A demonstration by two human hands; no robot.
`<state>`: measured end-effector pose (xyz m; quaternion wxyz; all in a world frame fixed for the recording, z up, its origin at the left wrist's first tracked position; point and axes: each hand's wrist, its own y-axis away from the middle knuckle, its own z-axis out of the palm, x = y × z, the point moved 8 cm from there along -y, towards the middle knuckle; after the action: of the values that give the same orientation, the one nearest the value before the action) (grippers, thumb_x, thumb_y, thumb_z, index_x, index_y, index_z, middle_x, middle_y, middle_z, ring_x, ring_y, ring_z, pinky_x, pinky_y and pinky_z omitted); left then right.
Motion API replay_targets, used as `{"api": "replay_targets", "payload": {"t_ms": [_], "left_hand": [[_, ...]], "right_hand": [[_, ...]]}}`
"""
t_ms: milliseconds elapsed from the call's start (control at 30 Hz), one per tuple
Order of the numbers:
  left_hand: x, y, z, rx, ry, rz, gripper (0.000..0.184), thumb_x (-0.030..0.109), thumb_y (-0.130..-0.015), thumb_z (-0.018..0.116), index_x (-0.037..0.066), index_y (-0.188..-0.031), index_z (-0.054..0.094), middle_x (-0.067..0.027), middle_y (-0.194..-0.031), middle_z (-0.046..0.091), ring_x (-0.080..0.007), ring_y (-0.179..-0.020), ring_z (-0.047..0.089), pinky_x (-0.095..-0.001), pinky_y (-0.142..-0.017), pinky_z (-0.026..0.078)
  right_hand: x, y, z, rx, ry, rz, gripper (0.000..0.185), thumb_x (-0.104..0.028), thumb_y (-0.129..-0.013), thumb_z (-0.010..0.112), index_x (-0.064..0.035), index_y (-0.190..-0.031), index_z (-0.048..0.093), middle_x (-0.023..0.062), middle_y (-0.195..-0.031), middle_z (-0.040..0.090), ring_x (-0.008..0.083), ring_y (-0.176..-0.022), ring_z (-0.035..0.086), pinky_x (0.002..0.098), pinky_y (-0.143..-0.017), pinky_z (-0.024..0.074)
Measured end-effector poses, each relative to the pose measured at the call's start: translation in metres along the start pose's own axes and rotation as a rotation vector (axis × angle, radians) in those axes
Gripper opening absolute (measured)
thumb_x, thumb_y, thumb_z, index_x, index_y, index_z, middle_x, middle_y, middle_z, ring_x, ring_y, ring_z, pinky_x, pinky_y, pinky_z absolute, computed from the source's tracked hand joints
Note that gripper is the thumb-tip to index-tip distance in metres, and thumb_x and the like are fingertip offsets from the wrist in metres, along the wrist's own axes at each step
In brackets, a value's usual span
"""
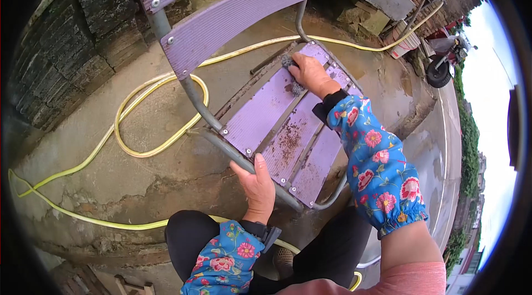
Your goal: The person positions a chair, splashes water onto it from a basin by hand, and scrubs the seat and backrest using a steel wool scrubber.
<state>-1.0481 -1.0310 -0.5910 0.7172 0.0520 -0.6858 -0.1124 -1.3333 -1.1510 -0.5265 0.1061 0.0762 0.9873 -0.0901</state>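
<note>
A chair with purple ribbed slats point(250, 112) and grey metal tubing stands tilted in front of me. My right hand point(313, 75) is closed on a grey scouring pad point(288, 62) and presses it onto the seat slat farthest from my right arm, near the chair's far side. Brown dirt point(292, 137) speckles the middle slat. At the near side of the seat, my left hand point(257, 185) grips the grey tube of the frame point(224, 148), its thumb resting toward the slats. The left fingers below the tube are partly hidden.
A yellow hose point(124, 123) loops over the wet concrete ground and runs behind the chair. A stacked block wall point(91, 34) rises at the left. Toward the back right are a white bucket point(403, 42) and a vehicle with a black wheel point(439, 75).
</note>
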Motion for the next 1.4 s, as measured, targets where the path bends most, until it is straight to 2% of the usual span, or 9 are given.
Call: {"api": "replay_targets", "payload": {"t_ms": [200,467,667,833,1000,1133,1233,1300,1400], "left_hand": [[0.015,0.002,-0.006,0.107,-0.099,0.128,0.052,0.029,-0.092,0.055,-0.007,-0.122,0.033,-0.0293,-0.110,0.052,-0.0398,-0.102,0.054,-0.0450,-0.089,0.040],[0.016,0.002,-0.001,0.009,-0.131,0.123,0.056,0.038,-0.094,0.052,-0.007,-0.121,0.033,-0.0290,-0.113,0.051,-0.0396,-0.106,0.053,-0.0436,-0.092,0.039],[0.000,-0.003,-0.003,0.104,-0.177,0.105,0.067,0.040,-0.093,0.051,-0.013,-0.128,0.029,-0.0347,-0.124,0.044,-0.0427,-0.115,0.047,-0.0433,-0.098,0.035],[-0.012,-0.010,0.001,0.013,-0.189,0.082,0.078,0.044,-0.092,0.051,-0.016,-0.133,0.024,-0.0349,-0.132,0.039,-0.0409,-0.122,0.043,-0.0411,-0.103,0.032],[-0.016,-0.016,-0.002,0.008,-0.171,0.102,0.072,0.042,-0.093,0.051,-0.015,-0.131,0.029,-0.0319,-0.131,0.041,-0.0373,-0.120,0.045,-0.0400,-0.102,0.033],[-0.007,-0.009,0.002,0.003,-0.150,0.110,0.072,0.042,-0.093,0.050,-0.013,-0.133,0.028,-0.0289,-0.132,0.042,-0.0342,-0.120,0.045,-0.0391,-0.102,0.033],[-0.006,-0.004,0.000,-0.002,-0.089,0.064,0.071,0.041,-0.093,0.051,-0.011,-0.134,0.027,-0.0257,-0.133,0.042,-0.0314,-0.120,0.045,-0.0382,-0.102,0.034],[-0.032,-0.011,0.001,-0.078,0.002,-0.172,0.072,0.041,-0.093,0.050,-0.011,-0.136,0.026,-0.0243,-0.135,0.041,-0.0306,-0.123,0.043,-0.0368,-0.105,0.031],[-0.030,0.025,0.010,-0.145,0.042,-0.311,0.056,0.044,-0.094,0.048,0.004,-0.128,0.030,-0.0161,-0.104,0.053,-0.0207,-0.068,0.061,-0.0314,-0.038,0.048]], "right_hand": [[-0.164,0.063,-0.002,-0.200,-0.450,-0.414,0.024,-0.017,-0.082,0.062,-0.0008,-0.098,0.055,0.0207,-0.089,0.060,0.0404,-0.089,0.059,0.0443,-0.077,0.0484],[-0.006,0.012,0.001,-0.010,0.087,0.203,0.023,-0.017,-0.081,0.060,-0.0047,-0.100,0.057,0.0189,-0.096,0.064,0.0370,-0.094,0.061,0.0457,-0.081,0.0488],[-0.075,0.101,-0.010,-0.420,-0.091,-0.255,0.028,-0.018,-0.079,0.063,-0.0044,-0.103,0.058,0.0192,-0.094,0.065,0.0376,-0.094,0.060,0.0442,-0.083,0.0479],[0.111,0.269,-0.112,0.229,-0.245,0.335,0.029,-0.018,-0.080,0.062,-0.0009,-0.103,0.057,0.0231,-0.088,0.063,0.0401,-0.083,0.061,0.0439,-0.073,0.0487],[0.246,0.672,-0.019,0.438,-0.462,1.149,0.022,-0.014,-0.079,0.065,-0.0026,-0.097,0.059,0.0082,-0.065,0.059,0.0183,-0.049,0.058,0.0322,-0.038,0.0461],[0.174,0.810,0.020,0.138,-0.423,1.697,0.020,-0.013,-0.076,0.065,-0.0025,-0.092,0.060,0.0153,-0.082,0.064,0.0225,-0.068,0.066,0.0397,-0.050,0.0551],[0.219,0.921,0.089,-0.006,0.133,1.628,0.022,-0.015,-0.076,0.062,-0.0047,-0.096,0.062,0.0136,-0.089,0.064,0.0251,-0.078,0.066,0.0439,-0.062,0.0553],[0.224,0.904,0.097,0.138,-0.174,1.664,0.029,-0.017,-0.077,0.062,-0.0053,-0.104,0.059,0.0111,-0.091,0.064,0.0249,-0.079,0.065,0.0422,-0.065,0.0544],[0.205,0.798,0.097,0.433,-1.045,1.584,0.041,-0.020,-0.083,0.059,-0.0059,-0.121,0.053,0.0063,-0.097,0.064,0.0218,-0.081,0.064,0.0362,-0.073,0.0529]]}}
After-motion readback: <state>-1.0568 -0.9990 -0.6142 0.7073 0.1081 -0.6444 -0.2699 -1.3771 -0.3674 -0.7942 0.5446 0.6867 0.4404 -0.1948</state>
